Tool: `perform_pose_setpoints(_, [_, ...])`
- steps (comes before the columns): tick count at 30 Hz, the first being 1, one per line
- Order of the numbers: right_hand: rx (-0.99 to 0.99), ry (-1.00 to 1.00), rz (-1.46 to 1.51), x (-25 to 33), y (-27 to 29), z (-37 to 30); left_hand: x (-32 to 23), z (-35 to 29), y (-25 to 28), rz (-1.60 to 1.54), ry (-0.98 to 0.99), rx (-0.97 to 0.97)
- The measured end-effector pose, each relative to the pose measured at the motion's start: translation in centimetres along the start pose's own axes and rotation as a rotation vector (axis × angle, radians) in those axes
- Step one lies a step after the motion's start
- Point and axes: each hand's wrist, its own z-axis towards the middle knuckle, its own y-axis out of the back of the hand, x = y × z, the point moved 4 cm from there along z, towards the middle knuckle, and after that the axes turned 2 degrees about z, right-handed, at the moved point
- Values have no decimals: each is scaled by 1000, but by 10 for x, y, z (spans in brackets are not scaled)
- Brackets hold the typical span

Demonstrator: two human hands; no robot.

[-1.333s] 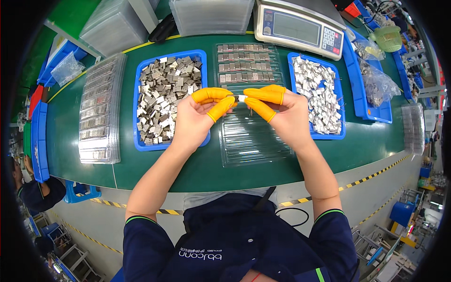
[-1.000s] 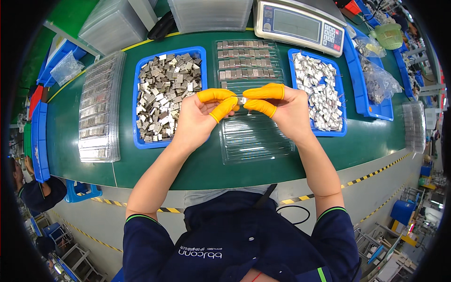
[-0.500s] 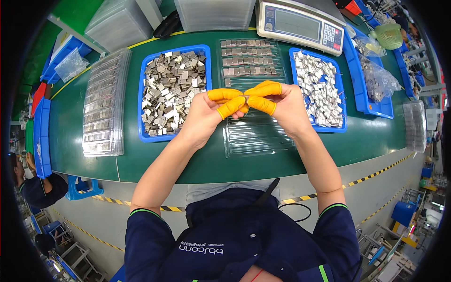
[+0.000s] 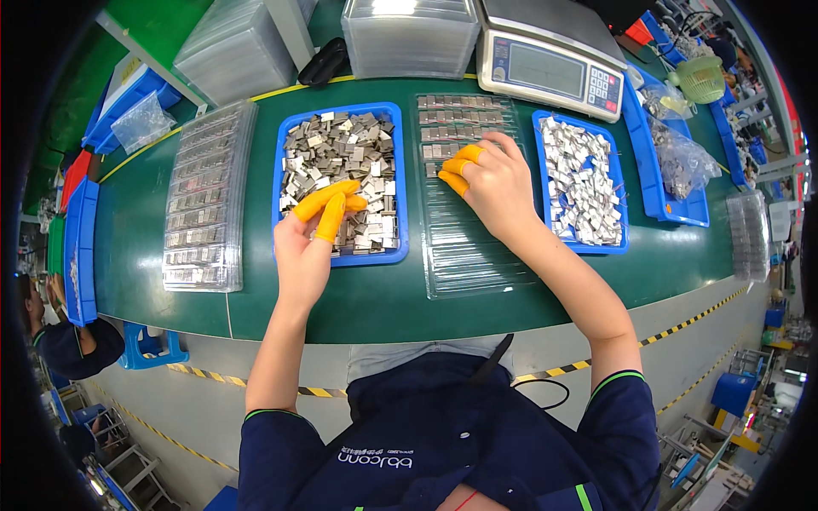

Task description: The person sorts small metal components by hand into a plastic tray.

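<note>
My left hand (image 4: 311,234), with yellow finger cots, reaches over a blue tray (image 4: 403,204) heaped with small flat metal pieces (image 4: 349,140). Its fingers are apart, and the tips lie over the heap. My right hand (image 4: 490,183), in the same yellow cots, is closed in a pinch at a clear plastic tray (image 4: 469,268) with narrow slots. Whatever sits between those fingertips is hidden. Rows of small metal pieces with thin wires (image 4: 460,117) fill the far part of the clear tray. One metal piece (image 4: 431,170) lies right beside the right fingertips.
At right, a blue tray (image 4: 626,223) holds white wired parts (image 4: 582,183). A stack of filled clear trays (image 4: 204,204) stands at left. Behind are clear plastic boxes (image 4: 409,43), a black case (image 4: 324,61) and a digital scale (image 4: 545,72). Blue bins (image 4: 677,209) flank the green table (image 4: 281,319).
My hands were together over the clear tray, pinching a small metal piece. They have parted: the left moved to the heap of metal pieces, the right to the clear tray's rows.
</note>
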Motion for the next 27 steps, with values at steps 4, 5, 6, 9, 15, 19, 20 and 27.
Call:
perform_pose_setpoints(4, [7, -36, 43, 0, -9, 1, 4, -9, 8, 146, -14, -51])
perform_pose_setpoints(5, [12, -35, 43, -2, -12, -2, 0, -9, 4, 256, -71, -13])
perform_pose_setpoints(6, [52, -41, 59, -4, -15, -4, -4, -9, 1, 369, -128, 22])
perform_pose_setpoints(9, [40, -92, 87, -10, -5, -7, -13, -3, -6, 460, -235, 36])
perform_pose_setpoints(15, [-14, -610, 3, -73, 64, -30, -17, 25, 2, 805, -459, -92])
perform_pose_setpoints(19, [8, -554, -289, -118, 81, -82, -13, 56, -10, 964, -418, -7])
perform_pose_setpoints(20, [52, -580, -222, -121, 79, -86, -12, 58, -11, 967, -423, -12])
perform_pose_setpoints(27, [129, -775, -142, -129, 79, -94, -5, 60, -23, 1095, -461, 137])
